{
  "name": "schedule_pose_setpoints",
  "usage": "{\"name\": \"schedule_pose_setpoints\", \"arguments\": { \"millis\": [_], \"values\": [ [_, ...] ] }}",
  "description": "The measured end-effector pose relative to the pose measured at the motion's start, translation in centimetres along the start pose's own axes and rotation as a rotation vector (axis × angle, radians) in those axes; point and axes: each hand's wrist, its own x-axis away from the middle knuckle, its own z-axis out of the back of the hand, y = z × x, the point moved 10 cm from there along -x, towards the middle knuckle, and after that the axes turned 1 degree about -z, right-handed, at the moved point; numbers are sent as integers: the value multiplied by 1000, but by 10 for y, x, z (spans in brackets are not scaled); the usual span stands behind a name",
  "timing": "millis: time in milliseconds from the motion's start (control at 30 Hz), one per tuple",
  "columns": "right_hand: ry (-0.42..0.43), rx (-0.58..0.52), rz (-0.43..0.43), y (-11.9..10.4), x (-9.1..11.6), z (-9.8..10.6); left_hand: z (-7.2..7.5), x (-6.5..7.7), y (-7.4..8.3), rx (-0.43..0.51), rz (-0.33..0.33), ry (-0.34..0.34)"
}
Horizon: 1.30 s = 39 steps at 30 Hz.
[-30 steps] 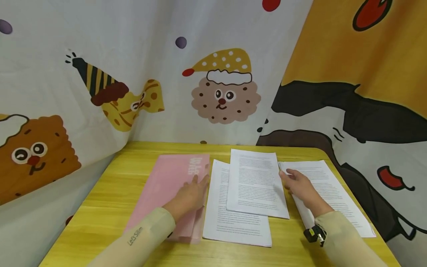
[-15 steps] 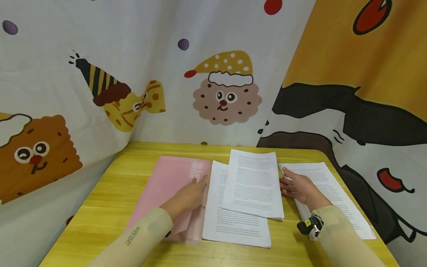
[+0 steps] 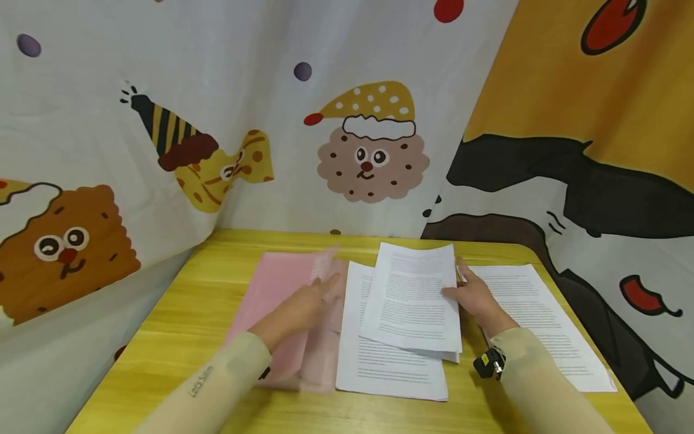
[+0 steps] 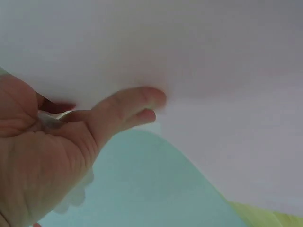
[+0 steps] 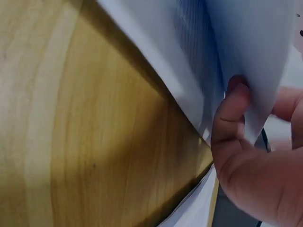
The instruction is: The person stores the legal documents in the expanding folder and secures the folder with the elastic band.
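Table (image 3: 184,313), yellow wood-grain; cartoon-printed curtain (image 3: 244,78) behind. Translucent pink folder (image 3: 271,289), left on table: cover raised at left hand (image 3: 298,310), grip indeterminable. Printed sheets (image 3: 412,301), overlapping lower stack (image 3: 390,371): right edge pinched by right hand (image 3: 477,298).

Right hand (image 5: 260,175) pinching a white sheet (image 5: 258,42), wooden tabletop (image 5: 94,123), paper (image 5: 195,203) at bottom edge

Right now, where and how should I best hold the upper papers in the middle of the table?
Probably by the right long edge of the upper papers, coming from the right, thumb on top and fingers beneath. That edge overhangs the lower papers and stands raised off the table, leaving room underneath; the right hand pinches it there.
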Motion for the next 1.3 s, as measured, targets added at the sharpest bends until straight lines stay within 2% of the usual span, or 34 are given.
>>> {"name": "schedule_pose_setpoints", "arguments": {
  "millis": [167, 267, 433, 533, 700, 767, 1000, 1167, 1300],
  "values": [
    [-120, -25, 56, 1, 2, -11, 25, 7, -7, 60, -66, 63],
    [-149, -29, 55, 5, 6, -15, 37, 12, -12, 113, -90, 80],
    [-92, 70, 50, 11, 12, -12, 48, 18, -20, 132, -106, 74],
    [-53, 103, 67, 8, 13, -7, 55, 20, -21, 143, -111, 90],
    [-40, 127, 60, 7, 15, 2, 66, 22, -24, 179, -110, 124],
    [-45, 113, 59, 7, 17, 5, 68, 23, -27, 193, -102, 128],
    [-69, -44, 103, -7, 21, 12, 79, 24, -28, 195, -122, 164],
    [-75, -158, 128, -27, 24, 10, 79, 19, -28, 187, -117, 157],
    [-117, -247, 148, -48, 33, 1, 77, 15, -23, 177, -140, 165]
  ]
}}
